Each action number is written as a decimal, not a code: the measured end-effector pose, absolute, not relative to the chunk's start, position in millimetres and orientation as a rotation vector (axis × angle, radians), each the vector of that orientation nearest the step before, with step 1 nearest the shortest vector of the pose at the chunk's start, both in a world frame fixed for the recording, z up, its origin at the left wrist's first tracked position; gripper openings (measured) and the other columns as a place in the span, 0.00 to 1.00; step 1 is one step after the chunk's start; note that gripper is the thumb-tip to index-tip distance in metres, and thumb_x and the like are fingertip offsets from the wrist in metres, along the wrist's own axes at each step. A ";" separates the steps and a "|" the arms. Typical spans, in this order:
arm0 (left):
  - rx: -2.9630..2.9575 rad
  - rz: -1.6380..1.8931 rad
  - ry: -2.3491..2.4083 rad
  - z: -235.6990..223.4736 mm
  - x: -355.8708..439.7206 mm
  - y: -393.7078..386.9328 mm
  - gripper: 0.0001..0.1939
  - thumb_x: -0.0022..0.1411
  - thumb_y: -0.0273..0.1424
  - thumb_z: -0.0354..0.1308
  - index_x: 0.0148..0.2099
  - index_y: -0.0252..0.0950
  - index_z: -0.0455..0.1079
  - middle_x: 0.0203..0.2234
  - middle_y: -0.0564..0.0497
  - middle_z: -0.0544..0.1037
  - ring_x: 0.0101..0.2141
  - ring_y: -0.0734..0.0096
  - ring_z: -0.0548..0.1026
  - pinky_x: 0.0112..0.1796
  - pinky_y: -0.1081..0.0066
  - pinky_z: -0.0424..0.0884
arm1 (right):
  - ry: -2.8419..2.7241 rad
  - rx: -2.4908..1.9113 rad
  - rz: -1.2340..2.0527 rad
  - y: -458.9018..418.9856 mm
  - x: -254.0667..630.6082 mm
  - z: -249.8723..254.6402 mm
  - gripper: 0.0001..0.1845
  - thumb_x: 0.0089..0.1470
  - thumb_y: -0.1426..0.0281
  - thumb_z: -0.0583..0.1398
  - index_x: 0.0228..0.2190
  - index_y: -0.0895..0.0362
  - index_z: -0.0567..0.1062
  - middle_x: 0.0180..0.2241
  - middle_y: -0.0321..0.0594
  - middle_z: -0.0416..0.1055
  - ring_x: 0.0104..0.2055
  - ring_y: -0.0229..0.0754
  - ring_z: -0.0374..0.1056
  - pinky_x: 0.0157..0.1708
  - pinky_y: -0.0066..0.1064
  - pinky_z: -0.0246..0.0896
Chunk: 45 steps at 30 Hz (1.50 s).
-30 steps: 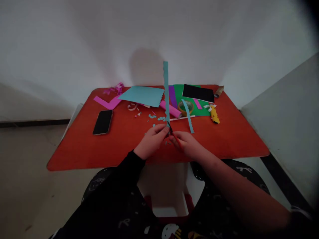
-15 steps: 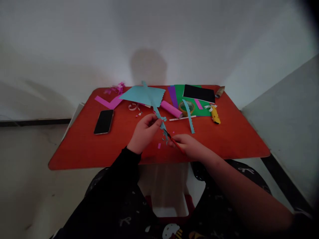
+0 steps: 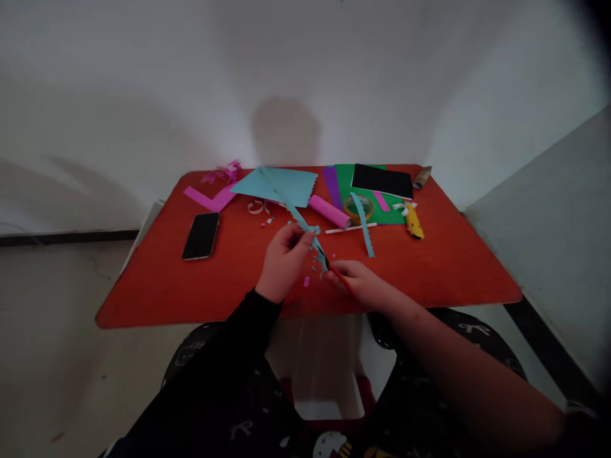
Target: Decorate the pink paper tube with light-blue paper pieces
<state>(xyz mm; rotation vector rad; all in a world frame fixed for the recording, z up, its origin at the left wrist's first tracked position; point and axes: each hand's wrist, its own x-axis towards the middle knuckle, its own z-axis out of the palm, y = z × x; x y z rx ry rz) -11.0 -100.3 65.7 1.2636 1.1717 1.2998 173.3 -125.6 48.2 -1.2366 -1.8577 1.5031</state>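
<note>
Between the fingers of my left hand [image 3: 285, 262] is a long light-blue paper strip [image 3: 298, 218], pinched near its lower end. The strip slants up and away toward the back of the table, its far end blurred. My right hand [image 3: 359, 280] is closed around the red handles of a pair of scissors [image 3: 340, 277]. The dark blades meet the strip's lower end, just right of my left fingertips. Small blue paper scraps [image 3: 316, 267] lie under the blades, and a pink scrap [image 3: 306, 281] rests nearer the front edge.
On the red table [image 3: 157, 280] lie a phone [image 3: 201, 236], a blue sheet [image 3: 279, 181] with a scalloped edge, a pink roll [image 3: 329, 212], a tape roll [image 3: 352, 208], another blue strip [image 3: 363, 226], a black sheet [image 3: 382, 180] over green paper [image 3: 346, 175], and a yellow tube [image 3: 413, 222]. A wall stands behind.
The strip's far end has swung lower and to the left. My left hand has shifted slightly right and down, and the scissor blades have moved a little against the strip.
</note>
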 end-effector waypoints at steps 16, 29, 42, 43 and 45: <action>1.244 1.493 1.249 52.4 0.3 -103.3 0.11 0.62 0.36 0.64 0.32 0.37 0.68 0.26 0.55 0.72 0.30 0.74 0.70 0.35 0.73 0.67 | -1.785 -1.256 1.498 -127.4 168.0 39.5 0.28 0.61 0.45 0.57 0.24 0.55 0.64 0.24 0.32 0.56 0.27 0.36 0.52 0.29 0.31 0.48; 1.089 1.414 1.275 48.2 2.3 -101.1 0.12 0.64 0.38 0.61 0.33 0.38 0.65 0.27 0.55 0.71 0.29 0.75 0.69 0.34 0.73 0.67 | -1.771 -1.342 1.487 -125.2 164.8 38.3 0.28 0.59 0.45 0.58 0.23 0.54 0.63 0.23 0.31 0.54 0.26 0.36 0.50 0.27 0.31 0.45; 1.332 1.102 1.295 47.7 -8.3 -100.6 0.15 0.65 0.38 0.57 0.28 0.38 0.60 0.21 0.57 0.63 0.25 0.75 0.62 0.28 0.72 0.59 | -1.799 -1.322 1.482 -125.6 170.5 34.1 0.27 0.61 0.45 0.57 0.25 0.55 0.65 0.25 0.31 0.58 0.28 0.36 0.52 0.30 0.31 0.48; 1.324 1.121 1.308 48.1 -5.7 -101.9 0.15 0.65 0.38 0.57 0.28 0.38 0.61 0.21 0.57 0.63 0.25 0.75 0.62 0.28 0.72 0.59 | -1.781 -1.321 1.491 -126.3 169.4 33.3 0.27 0.61 0.45 0.56 0.25 0.55 0.65 0.25 0.31 0.57 0.28 0.36 0.52 0.30 0.31 0.47; 1.301 1.158 1.323 48.6 -0.6 -104.6 0.15 0.65 0.38 0.57 0.28 0.38 0.62 0.21 0.57 0.64 0.24 0.75 0.63 0.28 0.72 0.60 | -1.744 -1.330 1.514 -127.5 167.3 31.9 0.28 0.60 0.43 0.56 0.25 0.55 0.64 0.25 0.31 0.56 0.28 0.36 0.52 0.29 0.31 0.47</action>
